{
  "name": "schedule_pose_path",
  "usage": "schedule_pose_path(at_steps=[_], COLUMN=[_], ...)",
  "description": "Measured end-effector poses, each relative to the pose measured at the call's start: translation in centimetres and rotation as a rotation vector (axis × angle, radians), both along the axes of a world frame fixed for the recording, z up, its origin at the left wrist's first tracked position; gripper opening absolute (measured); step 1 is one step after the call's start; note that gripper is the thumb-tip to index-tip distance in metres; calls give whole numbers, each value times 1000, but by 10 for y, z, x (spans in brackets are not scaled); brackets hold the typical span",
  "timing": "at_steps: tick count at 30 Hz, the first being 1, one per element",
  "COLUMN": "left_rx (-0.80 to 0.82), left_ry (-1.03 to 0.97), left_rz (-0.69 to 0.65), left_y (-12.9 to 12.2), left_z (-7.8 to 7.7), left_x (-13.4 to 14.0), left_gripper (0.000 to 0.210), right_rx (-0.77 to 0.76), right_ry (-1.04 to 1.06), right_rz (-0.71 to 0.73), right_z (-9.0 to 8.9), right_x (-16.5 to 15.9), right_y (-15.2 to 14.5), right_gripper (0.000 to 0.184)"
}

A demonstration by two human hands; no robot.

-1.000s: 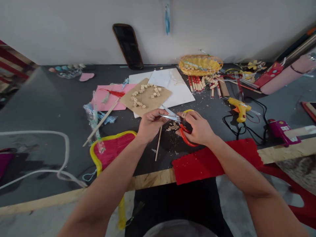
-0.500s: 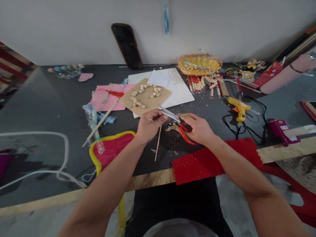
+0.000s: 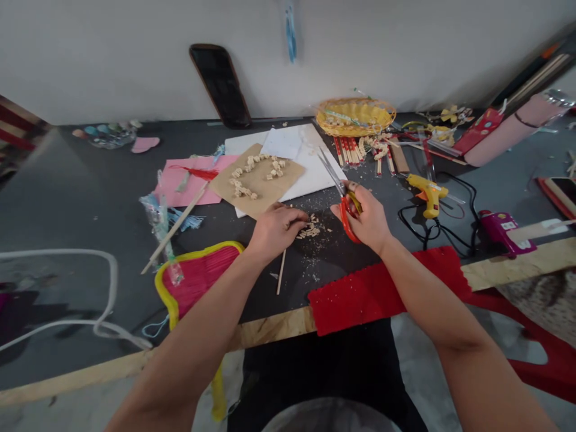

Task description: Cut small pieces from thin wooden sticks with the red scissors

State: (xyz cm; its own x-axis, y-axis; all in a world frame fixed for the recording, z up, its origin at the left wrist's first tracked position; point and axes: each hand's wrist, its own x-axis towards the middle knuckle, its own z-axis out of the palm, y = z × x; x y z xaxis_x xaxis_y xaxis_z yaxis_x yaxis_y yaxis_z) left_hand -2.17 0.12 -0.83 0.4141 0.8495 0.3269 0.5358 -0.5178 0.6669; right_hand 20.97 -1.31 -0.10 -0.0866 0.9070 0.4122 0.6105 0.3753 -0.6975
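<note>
My right hand [image 3: 366, 217] grips a pair of scissors [image 3: 345, 207] by the red handles, with the blades pointing away and up to the left above the table. My left hand [image 3: 276, 231] is held low, thumb and fingertips pinched together at a small pile of cut wooden bits [image 3: 311, 228]. Whatever those fingertips hold is too small to make out. Just below that hand a thin wooden stick [image 3: 281, 273] lies on the dark tabletop. Beyond the hands, a curved row of small wooden clusters [image 3: 243, 191] rests on a brown paper square [image 3: 265, 201].
A yellow glue gun [image 3: 429, 195] with a black cord lies to the right, near a purple box [image 3: 506, 234]. A red felt strip [image 3: 355, 300] covers part of the front edge. At the back are a wicker basket [image 3: 355, 126] and a leaning phone [image 3: 220, 84].
The scissors have moved away from my left hand, to the right, and their blades now point more upward. My left hand has come down beside the wooden bits. The view has shifted slightly.
</note>
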Motion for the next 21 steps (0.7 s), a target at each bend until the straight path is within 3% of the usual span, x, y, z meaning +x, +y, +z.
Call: schedule_pose_path(at_steps=[11, 21], left_rx=[106, 143], left_ry=[140, 266], left_rz=[-42, -172], left_y=[1, -3], left_z=[-3, -1], left_x=[-10, -8], left_gripper=[28, 48], right_rx=[-6, -29], right_ry=[-45, -39], right_rz=[15, 38], right_z=[-2, -3], right_x=[-1, -4], right_y=[0, -1], right_gripper=[50, 53])
